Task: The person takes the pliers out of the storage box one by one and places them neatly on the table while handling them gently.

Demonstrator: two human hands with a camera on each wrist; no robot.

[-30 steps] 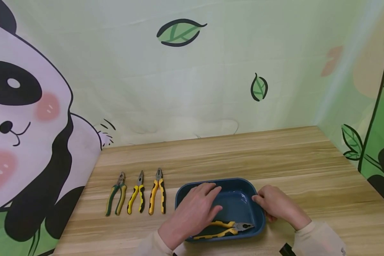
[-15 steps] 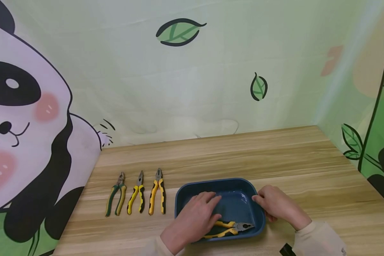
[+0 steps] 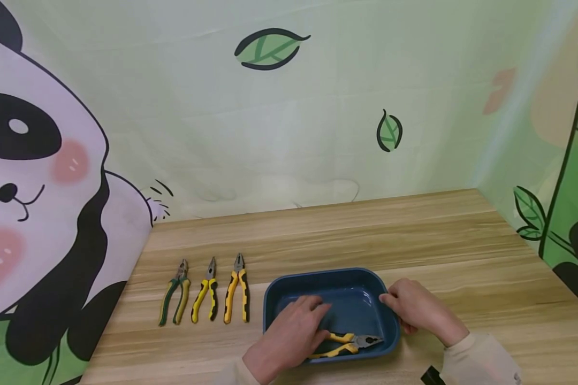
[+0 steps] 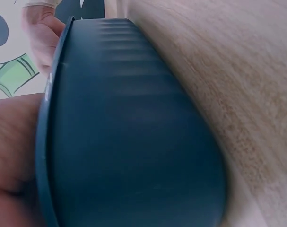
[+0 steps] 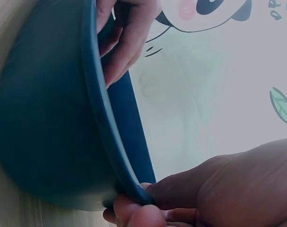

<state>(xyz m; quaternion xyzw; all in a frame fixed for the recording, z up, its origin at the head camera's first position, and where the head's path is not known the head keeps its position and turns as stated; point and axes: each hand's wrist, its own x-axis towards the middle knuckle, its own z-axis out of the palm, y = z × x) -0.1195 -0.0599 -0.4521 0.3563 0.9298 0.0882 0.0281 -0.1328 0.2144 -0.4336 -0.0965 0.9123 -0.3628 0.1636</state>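
A blue rectangular tray (image 3: 347, 274) stands on the table. In it, near the front wall, lies a pair of pliers (image 3: 366, 341) with yellow and black handles, head pointing right. My left hand (image 3: 291, 334) reaches into the tray above the handle ends, fingers loosely bent, thumb beside the upper handle; its fingertips are partly hidden in the head view. The right wrist view shows the left hand's fingers (image 5: 129, 42) hanging inside the tray behind its rim. My right hand (image 3: 416, 306) pinches the right rim between thumb and fingers (image 5: 134, 213).
Left of the tray, several pliers lie in a row: green-handled pliers (image 3: 175, 291), yellow-and-black needle-nose pliers (image 3: 207, 291) and larger yellow-and-black pliers (image 3: 237, 291). The wooden table (image 3: 366, 230) ends at a printed cloth backdrop (image 3: 318, 149).
My left hand has sunk lower into the tray, and its fingers have bent more. The right hand, the tray and the visible pliers have stayed put.
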